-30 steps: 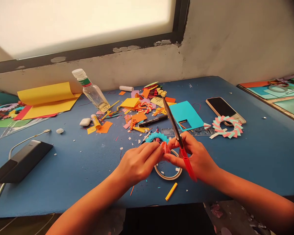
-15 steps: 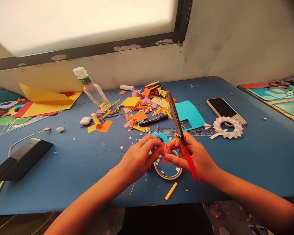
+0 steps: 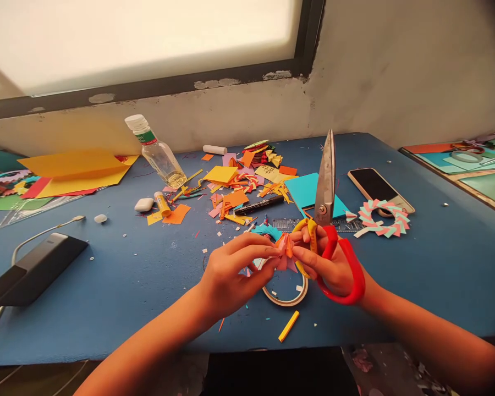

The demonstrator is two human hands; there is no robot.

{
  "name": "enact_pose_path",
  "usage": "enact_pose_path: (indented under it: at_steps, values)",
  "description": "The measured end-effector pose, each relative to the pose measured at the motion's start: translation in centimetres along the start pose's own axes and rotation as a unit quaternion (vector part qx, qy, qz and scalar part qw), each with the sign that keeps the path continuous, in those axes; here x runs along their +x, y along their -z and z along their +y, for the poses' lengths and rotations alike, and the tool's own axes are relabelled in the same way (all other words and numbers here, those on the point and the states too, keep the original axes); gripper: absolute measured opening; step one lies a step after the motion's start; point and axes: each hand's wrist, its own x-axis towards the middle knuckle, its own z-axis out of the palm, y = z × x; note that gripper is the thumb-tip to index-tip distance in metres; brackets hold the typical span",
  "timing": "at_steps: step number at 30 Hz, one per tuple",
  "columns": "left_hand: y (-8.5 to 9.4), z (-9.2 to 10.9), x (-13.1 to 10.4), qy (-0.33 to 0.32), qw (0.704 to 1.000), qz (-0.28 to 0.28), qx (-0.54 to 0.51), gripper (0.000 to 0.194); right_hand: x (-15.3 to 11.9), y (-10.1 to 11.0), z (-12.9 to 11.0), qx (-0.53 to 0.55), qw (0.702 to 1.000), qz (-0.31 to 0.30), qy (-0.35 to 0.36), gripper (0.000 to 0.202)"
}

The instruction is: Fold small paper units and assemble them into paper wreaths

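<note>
A small folded paper piece in pink and orange (image 3: pixel 286 250) is pinched at its left side by the fingertips of my left hand (image 3: pixel 235 269). My right hand (image 3: pixel 325 261) steadies its right side with thumb and fingers. Hooked on that same hand is a pair of scissors (image 3: pixel 325 190), blades pointing up and away, with one red and one yellow handle loop. Below the paper lies a ring-shaped roll of tape (image 3: pixel 286 302), partly covered by my left hand and the paper. A light-blue folded paper ring (image 3: pixel 266 232) shows just behind my fingers.
Paper scraps (image 3: pixel 235 198) are heaped at the back centre, with a black marker (image 3: pixel 259 205) and blue paper (image 3: pixel 303 192). A glass bottle (image 3: pixel 160 157) stands back left. At right are a phone (image 3: pixel 375 184) and a pink-and-mint paper ring (image 3: pixel 365 212). A black box-shaped device (image 3: pixel 37 269) lies left.
The scissors have swung round in my right hand, so the blades lean further right and the red loop shows widely. The folded paper has turned and shows more of its pleats.
</note>
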Motion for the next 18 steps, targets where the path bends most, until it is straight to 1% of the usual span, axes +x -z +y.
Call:
enact_pose_path:
  at_steps: [3,6,7,9,11,13,15,18]
  values:
    - [-0.1,0.1,-0.1,0.015,1.000,0.006,-0.008,0.019,-0.1,0.0,0.0,-0.023,1.000,-0.004,0.000,0.017]
    - [0.1,0.2,0.1,0.057,0.998,-0.001,-0.023,0.025,-0.3,0.0,0.0,-0.029,1.000,0.011,-0.003,0.016]
    - [0.2,0.2,0.1,0.072,0.997,-0.007,-0.028,0.028,-0.3,0.0,0.1,-0.020,1.000,0.005,0.000,0.017]
    - [0.4,0.1,0.3,0.093,0.994,-0.023,-0.044,0.038,-0.2,0.2,0.3,0.002,0.999,-0.037,0.001,0.021]
    - [0.7,0.1,0.5,0.098,0.991,-0.051,-0.070,0.045,-0.2,0.3,0.7,0.029,0.996,-0.084,-0.011,0.023]
    - [0.8,0.1,0.5,0.089,0.989,-0.074,-0.095,0.047,-0.2,0.4,1.0,0.054,0.993,-0.102,-0.024,0.022]
    - [0.7,0.2,0.4,0.080,0.988,-0.078,-0.110,0.045,-0.1,0.3,1.3,0.077,0.993,-0.088,-0.024,0.025]
    - [0.6,0.4,0.3,0.067,0.990,-0.044,-0.112,0.045,-0.5,0.4,1.4,0.098,0.995,-0.027,-0.020,0.039]
